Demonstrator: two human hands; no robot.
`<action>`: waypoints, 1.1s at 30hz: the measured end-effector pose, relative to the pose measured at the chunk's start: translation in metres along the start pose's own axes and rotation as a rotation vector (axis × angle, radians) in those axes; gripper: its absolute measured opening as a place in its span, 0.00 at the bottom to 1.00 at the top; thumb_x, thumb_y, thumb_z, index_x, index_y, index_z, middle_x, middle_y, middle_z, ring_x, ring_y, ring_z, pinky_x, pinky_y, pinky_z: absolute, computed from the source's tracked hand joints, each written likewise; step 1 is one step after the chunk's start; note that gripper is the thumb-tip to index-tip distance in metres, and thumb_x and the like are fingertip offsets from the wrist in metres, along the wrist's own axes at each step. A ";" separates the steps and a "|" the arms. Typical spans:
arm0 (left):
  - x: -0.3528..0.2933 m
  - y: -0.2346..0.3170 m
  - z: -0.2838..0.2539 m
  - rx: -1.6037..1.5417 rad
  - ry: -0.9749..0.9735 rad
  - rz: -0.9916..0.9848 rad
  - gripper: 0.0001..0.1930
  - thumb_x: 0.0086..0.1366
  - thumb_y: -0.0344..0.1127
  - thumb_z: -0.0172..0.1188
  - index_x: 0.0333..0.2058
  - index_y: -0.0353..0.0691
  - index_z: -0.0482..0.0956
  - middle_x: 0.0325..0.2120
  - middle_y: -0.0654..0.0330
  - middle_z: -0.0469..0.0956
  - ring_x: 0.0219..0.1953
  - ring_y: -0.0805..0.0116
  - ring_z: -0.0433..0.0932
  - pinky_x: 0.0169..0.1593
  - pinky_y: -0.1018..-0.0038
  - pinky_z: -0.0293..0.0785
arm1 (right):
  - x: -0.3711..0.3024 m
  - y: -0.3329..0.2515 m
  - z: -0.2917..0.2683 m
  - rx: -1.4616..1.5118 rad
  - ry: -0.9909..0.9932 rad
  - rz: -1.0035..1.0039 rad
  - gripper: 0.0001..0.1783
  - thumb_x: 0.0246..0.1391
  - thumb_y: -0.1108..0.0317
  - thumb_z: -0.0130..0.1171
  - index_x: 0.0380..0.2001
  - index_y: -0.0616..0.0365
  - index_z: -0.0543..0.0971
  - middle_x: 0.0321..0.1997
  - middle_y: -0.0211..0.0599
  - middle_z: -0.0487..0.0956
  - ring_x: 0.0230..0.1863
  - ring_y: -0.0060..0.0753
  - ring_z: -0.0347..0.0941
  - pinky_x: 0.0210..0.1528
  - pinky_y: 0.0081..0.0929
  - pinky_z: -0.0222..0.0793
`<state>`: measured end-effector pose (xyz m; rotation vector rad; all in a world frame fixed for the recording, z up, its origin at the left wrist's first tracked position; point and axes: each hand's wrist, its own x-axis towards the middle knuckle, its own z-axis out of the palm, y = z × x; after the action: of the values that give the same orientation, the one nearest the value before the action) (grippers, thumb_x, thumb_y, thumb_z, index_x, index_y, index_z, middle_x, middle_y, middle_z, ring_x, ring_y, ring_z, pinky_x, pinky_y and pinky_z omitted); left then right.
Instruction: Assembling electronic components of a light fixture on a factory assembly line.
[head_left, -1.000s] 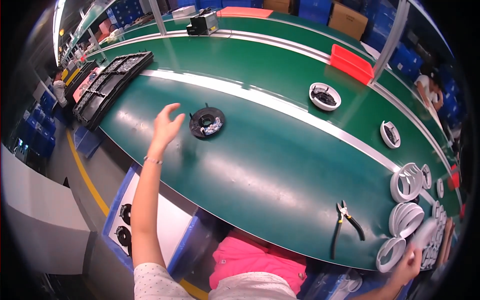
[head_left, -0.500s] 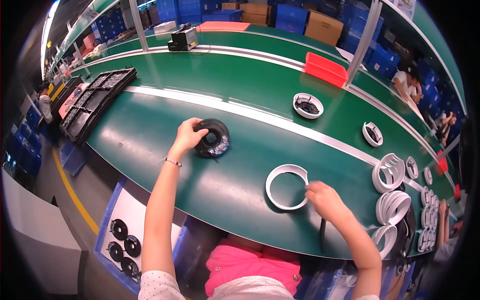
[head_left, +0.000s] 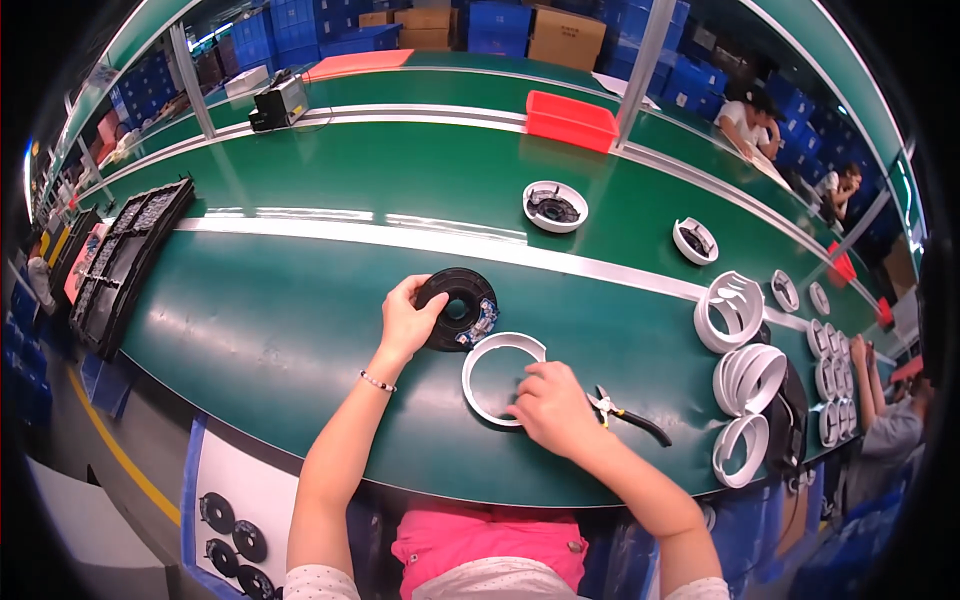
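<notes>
My left hand (head_left: 412, 325) grips a black round disc (head_left: 444, 325) with a hole in its middle, holding it above the bench by its left edge. A small circuit board (head_left: 482, 320) with blue and silver parts sits along the disc's lower right. Just right of the disc, a white plastic ring (head_left: 472, 392) rests on the green surface, its upper edge close to the disc. The fingers of my right hand (head_left: 555, 405) are closed at the ring's right side, partly hiding the rim. Beside that hand lies a pair of pliers (head_left: 640, 423) with black and yellow handles.
White rings (head_left: 722, 378) stand in stacks at the right, by a dark bundle (head_left: 790, 405). White housings (head_left: 555, 222) with black parts sit across the pale strip. A black divided tray (head_left: 130, 265) is far left, a red bin (head_left: 570, 122) behind. More black discs (head_left: 250, 540) lie lower left.
The left hand has brought the black disc close to the white ring. My right hand has moved away from the pliers, now lying on the bench, and onto the ring's right side.
</notes>
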<state>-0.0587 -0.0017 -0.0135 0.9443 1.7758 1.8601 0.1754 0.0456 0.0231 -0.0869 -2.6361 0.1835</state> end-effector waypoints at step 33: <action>0.004 -0.026 -0.013 -0.051 0.175 0.033 0.12 0.53 0.25 0.55 0.37 0.31 0.66 0.31 0.58 0.73 0.32 0.75 0.72 0.38 0.80 0.68 | 0.042 0.021 0.022 0.005 -0.266 0.664 0.66 0.18 0.41 0.68 0.56 0.68 0.46 0.57 0.63 0.51 0.58 0.62 0.48 0.51 0.53 0.55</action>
<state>-0.0748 -0.0051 -0.0376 0.8187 1.8110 2.0547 0.1281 0.0681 0.0205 -0.9981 -2.7674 0.4463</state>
